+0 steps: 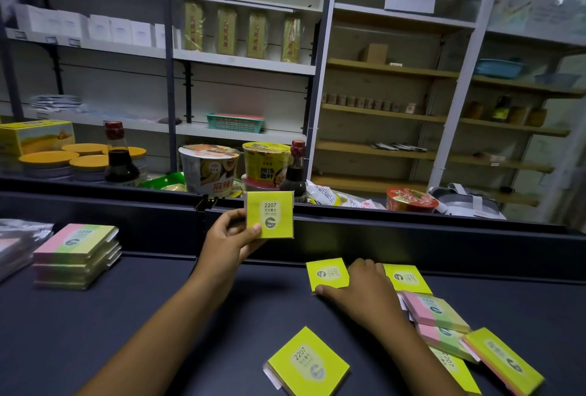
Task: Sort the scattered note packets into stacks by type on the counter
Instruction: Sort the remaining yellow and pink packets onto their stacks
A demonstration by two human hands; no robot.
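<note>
My left hand [229, 238] holds a yellow note packet [270, 214] marked 2207 upright above the dark counter [126, 316]. My right hand [360, 292] rests palm down on the counter, fingers touching another yellow packet [326, 273]. More yellow packets lie at centre front [307, 362] and just right of my right hand [407, 278]. Pink-and-green packets [436, 311] lie jumbled at the right with further yellow ones [502, 360]. A neat stack of pink-and-green packets [74, 256] stands at the left.
A raised dark ledge [412, 230] borders the counter's far side. Behind it stand soy sauce bottles [119, 154], instant noodle cups [209, 168] and yellow-lidded tins [47, 162]. Shelving fills the background. Plastic-wrapped items [16, 243] lie at the far left.
</note>
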